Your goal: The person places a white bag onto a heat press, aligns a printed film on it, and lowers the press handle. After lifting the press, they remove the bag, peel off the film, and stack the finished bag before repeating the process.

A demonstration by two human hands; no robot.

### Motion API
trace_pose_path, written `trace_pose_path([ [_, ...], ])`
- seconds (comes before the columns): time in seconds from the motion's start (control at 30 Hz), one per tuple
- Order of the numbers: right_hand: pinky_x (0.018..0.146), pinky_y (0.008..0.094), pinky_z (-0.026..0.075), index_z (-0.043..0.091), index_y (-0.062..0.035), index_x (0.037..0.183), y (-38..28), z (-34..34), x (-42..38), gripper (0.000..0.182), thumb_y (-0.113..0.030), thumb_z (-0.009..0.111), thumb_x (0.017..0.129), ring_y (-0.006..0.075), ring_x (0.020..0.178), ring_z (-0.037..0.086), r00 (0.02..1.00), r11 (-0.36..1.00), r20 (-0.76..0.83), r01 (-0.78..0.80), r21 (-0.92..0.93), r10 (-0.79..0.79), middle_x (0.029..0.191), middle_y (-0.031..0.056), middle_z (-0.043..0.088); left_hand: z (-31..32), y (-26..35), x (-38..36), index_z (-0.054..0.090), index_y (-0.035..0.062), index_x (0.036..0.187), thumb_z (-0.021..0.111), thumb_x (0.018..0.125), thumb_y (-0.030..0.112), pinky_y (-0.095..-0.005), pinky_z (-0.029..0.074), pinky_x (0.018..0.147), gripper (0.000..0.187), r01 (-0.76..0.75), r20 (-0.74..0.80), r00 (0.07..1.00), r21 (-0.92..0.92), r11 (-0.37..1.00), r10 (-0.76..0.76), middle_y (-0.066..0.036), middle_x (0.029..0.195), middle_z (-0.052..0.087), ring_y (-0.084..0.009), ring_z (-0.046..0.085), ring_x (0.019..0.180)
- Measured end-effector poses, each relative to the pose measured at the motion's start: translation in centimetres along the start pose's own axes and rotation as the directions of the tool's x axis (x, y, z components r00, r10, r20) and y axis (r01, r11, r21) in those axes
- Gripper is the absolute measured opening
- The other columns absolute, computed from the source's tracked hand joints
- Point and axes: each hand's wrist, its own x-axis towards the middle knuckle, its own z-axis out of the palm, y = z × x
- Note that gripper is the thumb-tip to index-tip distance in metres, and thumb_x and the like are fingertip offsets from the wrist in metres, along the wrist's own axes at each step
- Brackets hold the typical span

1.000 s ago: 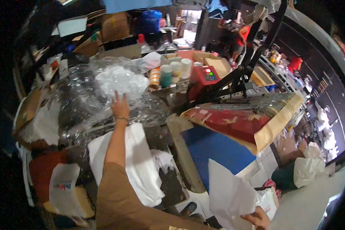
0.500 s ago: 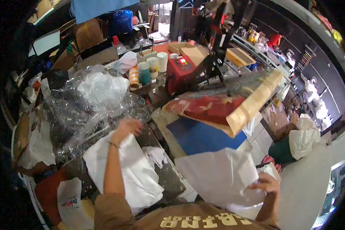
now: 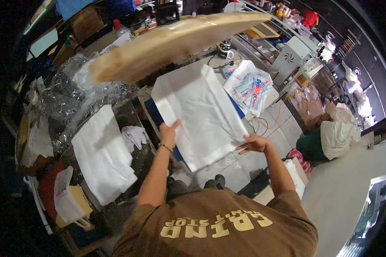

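A white fabric bag or sheet (image 3: 201, 115) lies spread over the blue pad (image 3: 152, 112), covering most of it. My left hand (image 3: 169, 134) grips its lower left edge, thumb on top. At its lower right corner is my right hand (image 3: 254, 144), fingers apart under and beside the edge; whether it pinches the cloth is unclear. Above the far end hangs a tan, blurred panel (image 3: 176, 45), tilted. To the left, more folded white fabric (image 3: 103, 150) rests on a dark surface, with a small crumpled white cloth (image 3: 134, 137) beside it.
Printed white bags (image 3: 251, 88) lie right of the pad, near a mug (image 3: 225, 50). Clear plastic wrap (image 3: 64, 92) is heaped at the left. A green and white sack (image 3: 339, 137) stands at right. A person in red (image 3: 309, 19) is far back.
The white sheet has moved forward onto the blue pad. My left hand has left the stack and now holds the sheet. The tan panel has swung up and left, and the view has shifted.
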Motion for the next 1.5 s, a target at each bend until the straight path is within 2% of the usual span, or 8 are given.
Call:
trace_pose_path([
  [0.17,0.095,0.0522,0.052,0.050,-0.0002,0.135,2.9,-1.7,0.2,0.056,-0.024,0.074,0.089,0.0295,0.114,0.063,0.972,0.980,0.130,0.199,-0.014,-0.196,0.118,0.0212,0.066,1.5,1.1,0.9,0.067,-0.0035,0.111,0.074,0.085,0.005,-0.0390,0.056,0.074,0.028,-0.002,-0.078,0.997,0.111,0.994,0.011,-0.013,0.102,0.072,-0.0235,0.069,0.084],
  [0.47,0.049,0.0317,0.055,0.054,0.0084,0.105,4.8,1.9,3.7,0.042,-0.016,0.079,0.083,0.0167,0.053,0.064,0.704,0.796,-0.394,0.433,-0.422,-0.591,0.064,0.0070,0.063,1.6,1.1,-0.7,0.053,-0.0088,0.130,0.088,0.072,0.028,-0.0459,0.052,0.092,0.077,-0.015,-0.253,0.896,0.804,0.594,0.366,-0.030,0.119,0.065,-0.0420,0.065,0.108],
  [0.63,0.042,0.0277,0.048,0.057,0.0039,0.099,3.3,-1.1,2.3,0.041,-0.025,0.081,0.082,0.0140,0.051,0.062,0.692,0.724,-0.466,0.120,-0.680,-0.552,0.061,0.0074,0.061,3.5,2.9,-2.7,0.042,-0.0100,0.139,0.087,0.072,0.034,-0.0484,0.052,0.092,0.092,0.051,-0.262,0.872,0.889,0.455,0.414,-0.033,0.115,0.064,-0.0445,0.065,0.107],
  [1.0,0.092,0.0467,0.050,0.059,-0.0043,0.125,-4.0,-17.1,13.8,0.067,-0.035,0.082,0.070,0.0402,0.113,0.058,0.331,-0.030,-0.071,-0.292,-0.956,-0.941,0.135,0.0256,0.053,5.1,1.1,-4.3,0.044,0.0006,0.145,0.079,0.077,0.048,-0.0524,0.032,0.111,0.090,0.068,-0.063,0.874,0.998,0.009,0.483,-0.031,0.150,0.034,-0.0459,0.035,0.136],
  [1.27,0.106,0.0638,0.035,0.027,-0.0165,0.156,-6.6,-18.7,14.6,0.117,-0.065,0.079,0.064,0.0483,0.142,0.027,0.596,0.146,-0.408,-0.439,-0.887,-0.692,0.157,0.0321,0.019,11.1,0.1,1.1,0.044,0.0039,0.146,0.066,0.088,0.054,-0.0506,0.025,0.118,0.079,-0.315,0.329,0.864,0.944,-0.101,0.381,-0.025,0.156,0.032,-0.0450,0.030,0.144],
  [1.33,0.107,0.0585,0.038,0.031,-0.0116,0.154,-7.0,-17.9,13.9,0.113,-0.060,0.082,0.065,0.0501,0.138,0.034,0.599,0.099,-0.371,-0.436,-0.894,-0.710,0.155,0.0334,0.024,12.0,6.7,1.3,0.044,0.0040,0.146,0.061,0.095,0.046,-0.0509,0.026,0.118,0.068,-0.210,0.180,0.978,0.788,0.578,0.109,-0.020,0.156,0.036,-0.0397,0.032,0.145],
  [1.4,0.107,0.0557,0.039,0.032,-0.0086,0.152,-6.7,-18.5,14.1,0.110,-0.055,0.083,0.066,0.0511,0.135,0.037,0.607,0.080,-0.285,-0.342,-0.936,-0.742,0.153,0.0344,0.028,9.1,8.7,4.8,0.055,0.0055,0.133,0.055,0.099,0.035,-0.0492,0.038,0.110,0.045,-0.306,0.159,0.939,-0.012,0.952,0.304,-0.017,0.137,0.055,-0.0325,0.050,0.129],
  [1.5,0.106,0.0500,0.042,0.045,-0.0016,0.140,-5.9,-20.6,14.4,0.082,-0.036,0.079,0.074,0.0516,0.127,0.046,0.567,0.023,-0.111,-0.161,-0.987,-0.816,0.144,0.0368,0.040,11.1,18.0,2.9,0.066,0.0074,0.108,0.055,0.097,0.026,-0.0512,0.045,0.101,0.024,-0.265,0.004,0.913,-0.755,0.600,0.408,-0.015,0.116,0.068,-0.0323,0.061,0.114],
])
